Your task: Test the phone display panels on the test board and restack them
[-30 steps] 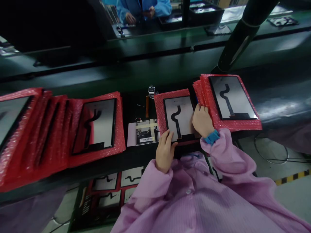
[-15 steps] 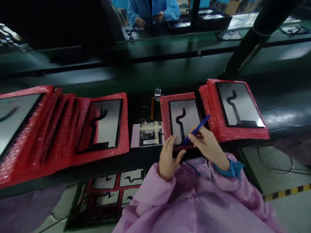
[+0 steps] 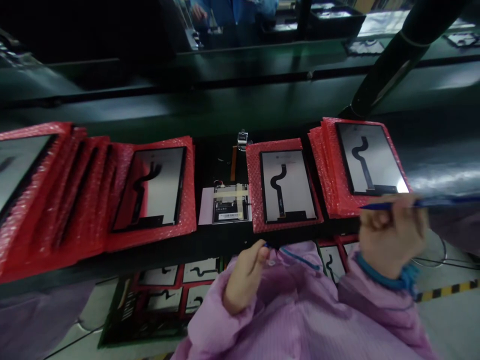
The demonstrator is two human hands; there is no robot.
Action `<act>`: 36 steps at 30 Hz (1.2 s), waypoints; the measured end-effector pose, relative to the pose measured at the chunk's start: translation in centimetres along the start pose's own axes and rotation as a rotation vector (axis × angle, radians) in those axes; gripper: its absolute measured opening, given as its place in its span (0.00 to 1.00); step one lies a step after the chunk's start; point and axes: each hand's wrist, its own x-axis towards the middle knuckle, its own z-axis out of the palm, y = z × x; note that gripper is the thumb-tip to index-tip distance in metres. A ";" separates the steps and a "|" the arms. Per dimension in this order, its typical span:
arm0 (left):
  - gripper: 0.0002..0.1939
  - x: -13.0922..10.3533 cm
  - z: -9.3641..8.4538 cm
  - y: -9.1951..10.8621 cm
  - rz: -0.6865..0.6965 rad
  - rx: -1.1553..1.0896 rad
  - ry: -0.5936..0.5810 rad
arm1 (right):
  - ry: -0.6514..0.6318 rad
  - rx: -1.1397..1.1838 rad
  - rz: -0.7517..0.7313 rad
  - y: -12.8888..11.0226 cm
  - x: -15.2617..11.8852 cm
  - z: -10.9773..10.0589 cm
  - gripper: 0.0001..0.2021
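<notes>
My right hand is raised at the right, closed round a blue pen and blurred by motion. My left hand is low at the table's front edge, with a small blue piece pinched between thumb and fingers. Between and beyond my hands lies a screen panel with a curved black flex cable, on a red bubble-wrap sleeve. To its left sits an opened device with tape strips across it. An orange ribbon and a small metal-like item lie behind that.
Red-sleeved panels are stacked at the right and along the left. A green crate with more panels is below the table. A thick dark post rises at the right. Across the bench, a person in blue is partly visible.
My right hand has moved right, away from the middle panel, with the pen. My left hand has drawn back toward my body and closed, and a small blue piece now shows in it. The view has shifted slightly.
</notes>
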 end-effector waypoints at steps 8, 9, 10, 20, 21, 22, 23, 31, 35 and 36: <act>0.14 2.4 2.3 -4.4 0.438 0.475 0.412 | -0.371 -0.122 0.093 5.6 1.0 2.3 0.06; 0.12 2.7 2.8 -4.9 0.475 0.539 0.454 | -0.415 -0.128 0.107 6.4 0.9 2.8 0.06; 0.10 3.0 3.1 -5.3 0.509 0.599 0.493 | -0.444 -0.141 0.107 7.2 0.8 3.2 0.06; 0.05 3.4 4.4 -6.3 0.612 0.800 0.640 | -0.495 -0.380 0.038 8.5 0.0 3.7 0.18; 0.05 3.4 4.4 -6.3 0.610 0.801 0.642 | -0.506 -0.398 0.024 8.5 0.0 3.7 0.18; 0.06 3.4 4.3 -6.3 0.607 0.801 0.643 | -0.514 -0.411 0.014 8.5 0.0 3.7 0.19; 0.06 3.4 4.3 -6.3 0.604 0.802 0.643 | -0.522 -0.420 0.005 8.5 0.1 3.7 0.19; 0.05 3.3 4.4 -6.4 0.595 0.818 0.635 | -0.507 -0.413 0.013 8.5 0.0 3.8 0.20; 0.05 3.4 4.3 -6.2 0.590 0.826 0.636 | -0.402 -0.187 0.117 6.4 -0.5 2.3 0.14; 0.05 3.4 4.3 -6.2 0.590 0.826 0.640 | -0.360 -0.143 0.097 5.6 -0.3 1.6 0.11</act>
